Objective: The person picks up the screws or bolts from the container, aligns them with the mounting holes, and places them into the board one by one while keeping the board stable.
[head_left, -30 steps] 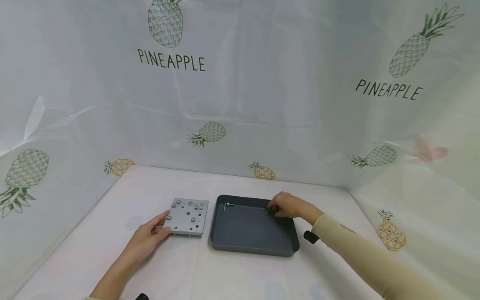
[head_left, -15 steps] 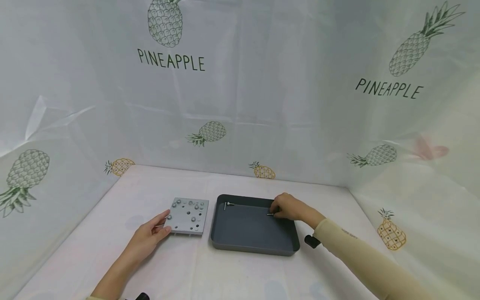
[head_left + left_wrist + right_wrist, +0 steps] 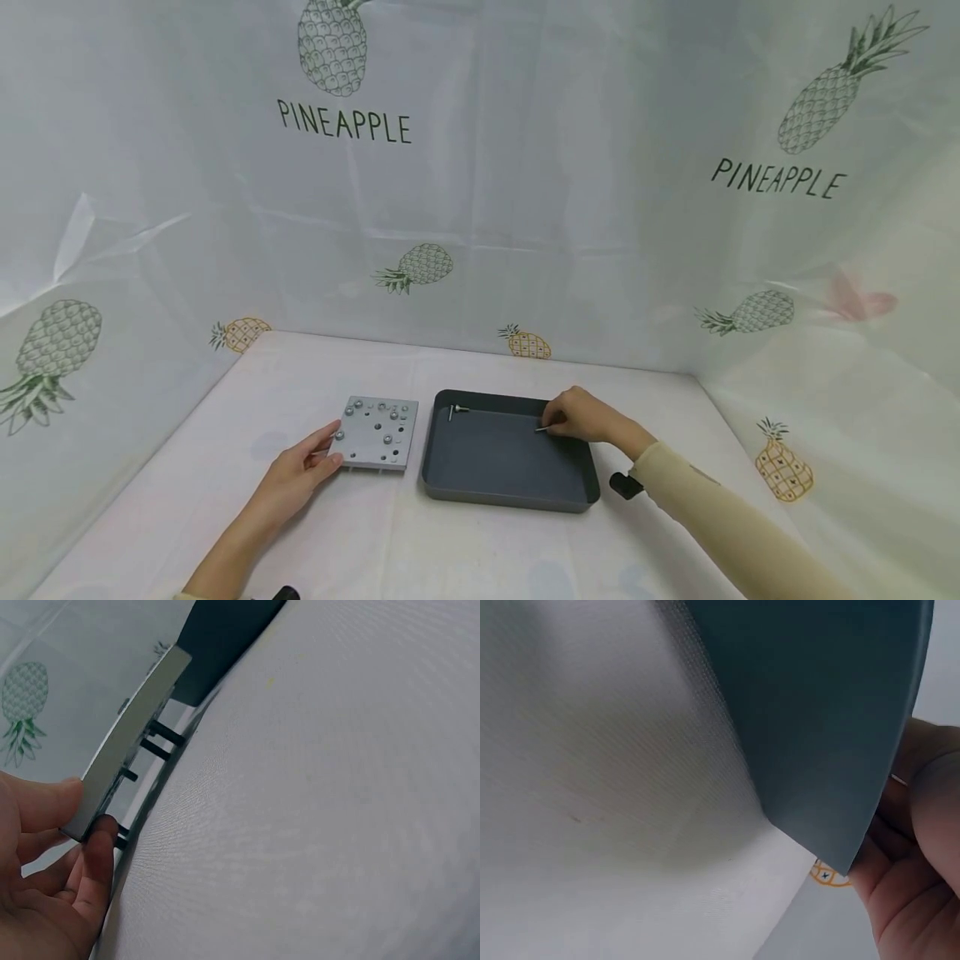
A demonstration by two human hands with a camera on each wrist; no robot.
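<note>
A square silver metal plate (image 3: 363, 442) has holes and several screws set in it. Its lower left edge lies between the thumb and fingers of my left hand (image 3: 294, 477). In the left wrist view, dark shanks (image 3: 166, 733) stick out from the plate's underside, and the plate looks raised off the cloth. My right hand (image 3: 583, 415) is inside the right part of a dark grey tray (image 3: 495, 462), pinching a small silver screw (image 3: 542, 429) whose shank shows past the fingertips. The tray wall hides most of that grip in the right wrist view.
Two more small screws (image 3: 452, 412) lie in the tray's far left corner. The tray stands just right of the plate on a white cloth (image 3: 457, 550). Pineapple-printed sheeting (image 3: 525, 208) walls in the back and sides.
My right hand has shifted slightly right within the tray, and the screw in its fingers now shows more of its shank, lying nearly level. My left hand and the plate have stayed put.
</note>
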